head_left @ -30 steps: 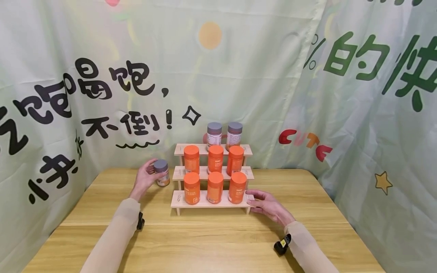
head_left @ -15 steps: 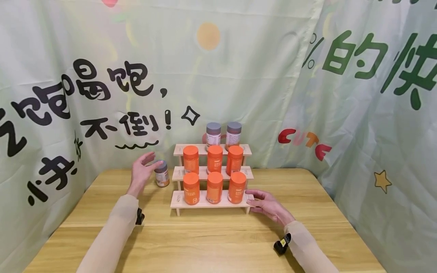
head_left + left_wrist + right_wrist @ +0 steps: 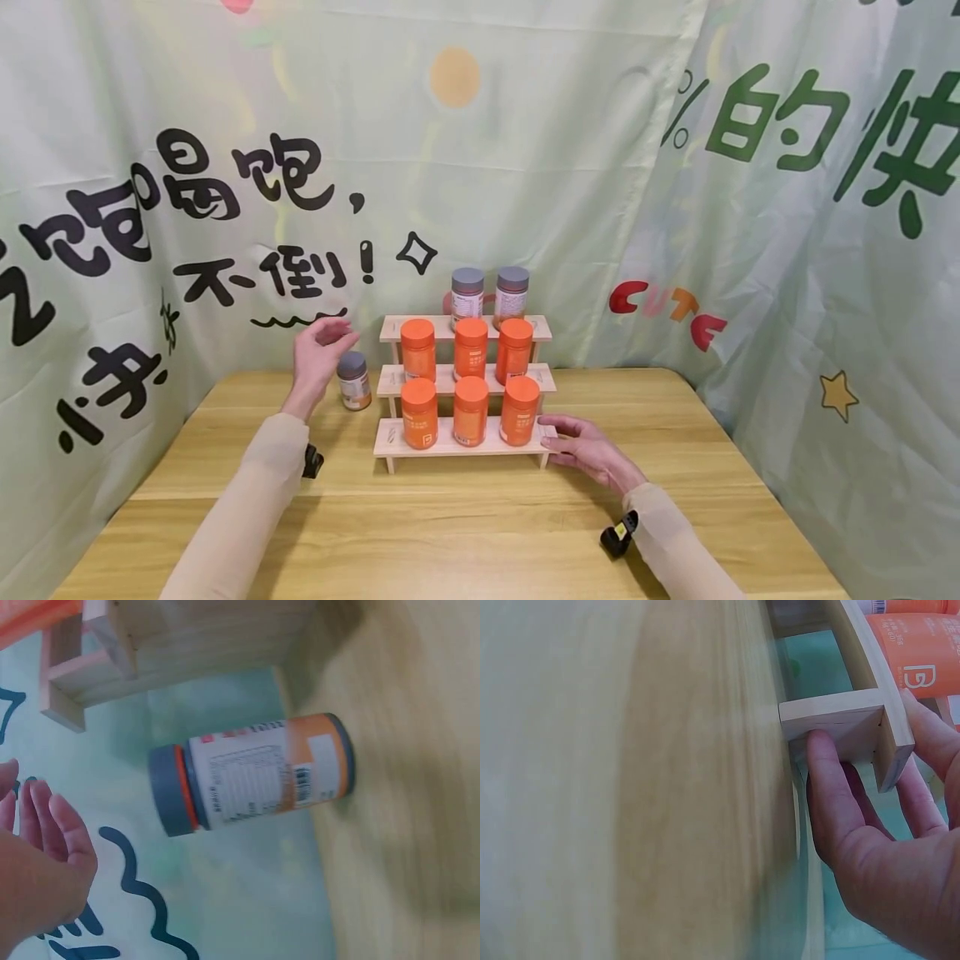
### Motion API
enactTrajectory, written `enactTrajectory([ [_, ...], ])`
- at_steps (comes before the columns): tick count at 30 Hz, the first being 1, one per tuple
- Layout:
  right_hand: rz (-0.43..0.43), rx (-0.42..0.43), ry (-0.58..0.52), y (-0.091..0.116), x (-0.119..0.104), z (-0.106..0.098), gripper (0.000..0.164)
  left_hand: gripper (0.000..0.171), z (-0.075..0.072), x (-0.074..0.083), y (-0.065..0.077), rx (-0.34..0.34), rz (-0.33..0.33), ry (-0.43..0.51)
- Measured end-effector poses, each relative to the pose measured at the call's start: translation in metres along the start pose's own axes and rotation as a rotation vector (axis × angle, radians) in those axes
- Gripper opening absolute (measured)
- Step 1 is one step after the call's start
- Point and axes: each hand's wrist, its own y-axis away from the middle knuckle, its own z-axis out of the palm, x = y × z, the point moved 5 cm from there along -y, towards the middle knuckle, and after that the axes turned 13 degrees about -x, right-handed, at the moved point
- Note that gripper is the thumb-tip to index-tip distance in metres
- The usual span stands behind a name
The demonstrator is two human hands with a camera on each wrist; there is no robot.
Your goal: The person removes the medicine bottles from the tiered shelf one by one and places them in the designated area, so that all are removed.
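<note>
My left hand point(image 3: 318, 362) is raised just left of a grey-lidded jar point(image 3: 354, 385), its fingers loosely bent around nothing. That jar stands upright on the table, left of a three-tier wooden display stand point(image 3: 392, 432); its white and orange label point(image 3: 251, 769) faces the left wrist camera. At the stand's lower right end, my right hand point(image 3: 596, 457) grips the bottom shelf. In the right wrist view its thumb lies by the shelf top, and fingers point(image 3: 831, 780) press against the end leg. Orange jars point(image 3: 470, 412) fill the lower two tiers, several in all.
Two more grey-lidded jars point(image 3: 512, 296) stand on the top tier, whose left part is bare. A printed cloth backdrop point(image 3: 555, 167) hangs right behind and beside the wooden table point(image 3: 465, 533).
My left hand has let go of the grey-lidded jar and lifted up and away from it. The jar stays on the table. My right hand keeps its place on the stand.
</note>
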Motion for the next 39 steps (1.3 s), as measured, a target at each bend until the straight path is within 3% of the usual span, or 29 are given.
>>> enactTrajectory([
  [7,0.004,0.000,0.015,-0.001,-0.002,-0.003,0.052,0.035,0.017,0.022,-0.014,-0.186,-0.049,-0.027],
  [13,0.007,0.008,0.029,-0.001,-0.001,-0.004,0.054,0.039,0.037,0.036,-0.025,-0.313,-0.162,0.026],
  [20,0.002,0.008,0.033,-0.001,-0.001,-0.003,0.054,0.047,0.053,0.058,-0.031,-0.345,-0.168,0.120],
  [29,0.005,0.010,0.045,0.000,-0.003,-0.003,0.056,0.053,0.083,0.086,-0.041,-0.350,-0.089,0.204],
  [33,0.003,0.014,0.039,0.000,-0.002,-0.001,0.055,0.052,0.095,0.093,-0.043,-0.350,-0.029,0.206],
  [39,0.007,0.022,0.051,0.001,0.001,0.000,0.054,0.052,0.108,0.097,-0.044,-0.352,0.007,0.159],
])
